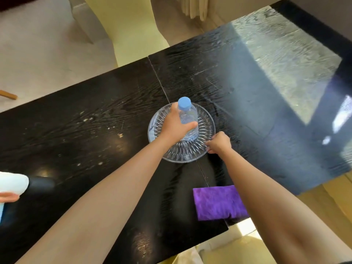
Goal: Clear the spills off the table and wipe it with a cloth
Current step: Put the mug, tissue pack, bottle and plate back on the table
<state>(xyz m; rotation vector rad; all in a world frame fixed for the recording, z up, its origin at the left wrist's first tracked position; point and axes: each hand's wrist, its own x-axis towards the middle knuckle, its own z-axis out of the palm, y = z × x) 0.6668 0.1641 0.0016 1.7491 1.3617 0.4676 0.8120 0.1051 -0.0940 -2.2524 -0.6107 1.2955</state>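
The left hand (174,124) has its grip wrapped around a clear water bottle (188,119) with a blue cap (184,103); the bottle stands upright on a cut-glass plate (206,119). The right hand (219,142) pinches the plate's near rim, fingers closed on the edge. Below the right grip and close to the forearm, a folded purple cloth (215,203) lies flat on the dark worktop (85,130), untouched. Out to the left of the left grip, pale crumbs (120,135) and specks are scattered over the wood — the mess not yet cleared.

The risk lies in the stacked load. If the plate is lifted or slid by one edge only, it may tilt, and the bottle's narrow base could skate on the ribbed glass; the left grip high on the bottle would then lever it over rather than steady it. Whether the cap is tight cannot be told, so a tip might add water to the spill. A one-sided pinch on smooth glass may also slip, dropping the plate onto the worktop. Dragging it would likely push crumbs about — or scratch the surface.
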